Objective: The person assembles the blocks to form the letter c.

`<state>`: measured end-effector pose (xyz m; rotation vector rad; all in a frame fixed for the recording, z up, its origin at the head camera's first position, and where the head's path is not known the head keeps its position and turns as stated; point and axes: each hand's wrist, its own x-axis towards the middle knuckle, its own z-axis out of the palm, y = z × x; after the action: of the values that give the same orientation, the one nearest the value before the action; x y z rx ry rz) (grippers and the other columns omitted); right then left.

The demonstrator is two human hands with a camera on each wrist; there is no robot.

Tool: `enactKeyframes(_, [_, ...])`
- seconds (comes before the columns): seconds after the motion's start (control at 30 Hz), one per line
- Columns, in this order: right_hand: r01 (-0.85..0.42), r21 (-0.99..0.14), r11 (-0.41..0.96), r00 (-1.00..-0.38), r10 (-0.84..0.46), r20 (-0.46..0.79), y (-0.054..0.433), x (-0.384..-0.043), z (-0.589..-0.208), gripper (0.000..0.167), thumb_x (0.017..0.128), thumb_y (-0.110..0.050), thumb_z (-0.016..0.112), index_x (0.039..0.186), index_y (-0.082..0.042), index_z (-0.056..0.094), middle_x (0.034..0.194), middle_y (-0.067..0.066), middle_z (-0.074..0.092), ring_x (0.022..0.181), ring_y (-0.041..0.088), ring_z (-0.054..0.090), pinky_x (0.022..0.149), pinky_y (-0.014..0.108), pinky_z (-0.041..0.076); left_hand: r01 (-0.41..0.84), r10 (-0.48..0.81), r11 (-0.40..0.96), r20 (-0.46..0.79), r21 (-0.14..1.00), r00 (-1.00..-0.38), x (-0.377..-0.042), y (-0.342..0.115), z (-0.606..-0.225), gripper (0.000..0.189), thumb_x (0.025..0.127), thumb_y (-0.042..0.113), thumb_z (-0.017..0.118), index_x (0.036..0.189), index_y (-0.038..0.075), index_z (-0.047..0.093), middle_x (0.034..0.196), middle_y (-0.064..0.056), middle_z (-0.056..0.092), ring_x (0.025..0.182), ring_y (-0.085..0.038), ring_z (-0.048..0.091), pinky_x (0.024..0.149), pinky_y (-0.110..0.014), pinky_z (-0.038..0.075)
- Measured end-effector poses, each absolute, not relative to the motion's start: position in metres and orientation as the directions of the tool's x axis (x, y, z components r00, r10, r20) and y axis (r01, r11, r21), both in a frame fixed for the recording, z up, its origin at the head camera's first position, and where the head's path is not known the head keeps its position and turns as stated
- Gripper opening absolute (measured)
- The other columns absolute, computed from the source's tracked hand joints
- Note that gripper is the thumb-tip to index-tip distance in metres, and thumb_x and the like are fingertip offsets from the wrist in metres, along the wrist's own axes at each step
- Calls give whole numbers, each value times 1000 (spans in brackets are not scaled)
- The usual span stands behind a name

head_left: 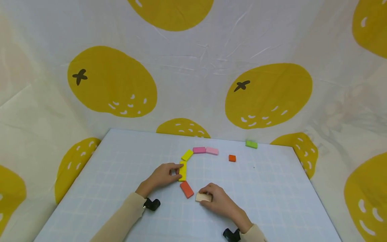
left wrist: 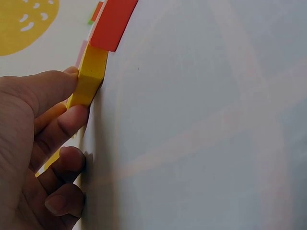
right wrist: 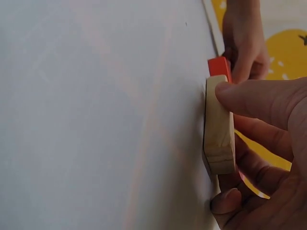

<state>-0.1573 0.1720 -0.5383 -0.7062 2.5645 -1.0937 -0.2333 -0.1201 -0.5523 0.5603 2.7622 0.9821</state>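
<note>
My left hand pinches a long yellow block between thumb and fingers at its two ends; the left wrist view shows the thumb on the yellow block. A red block lies at its near end, slanting to the right. My right hand grips a plain wooden block, thumb on one long side in the right wrist view, just right of the red block. Beyond the left hand, a shorter yellow block, a dark pink block and a light pink block continue the curved row.
An orange block lies apart, right of the pink ones. A green block sits near the far edge of the white checked table. A cloth with yellow fruit prints hangs behind and at both sides.
</note>
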Motion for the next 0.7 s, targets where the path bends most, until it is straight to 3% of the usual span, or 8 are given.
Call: enactKeyframes(0.7, [-323, -728, 604, -831, -550, -88, 163, -160, -535, 26, 90, -20, 80, 116, -16, 75, 105, -7, 65, 86, 3, 54, 78, 22, 48, 293, 402, 714, -30, 636, -915, -235, -121, -553, 51, 93, 38, 76, 139, 19, 67, 83, 14, 55, 73, -8, 50, 64, -24, 41])
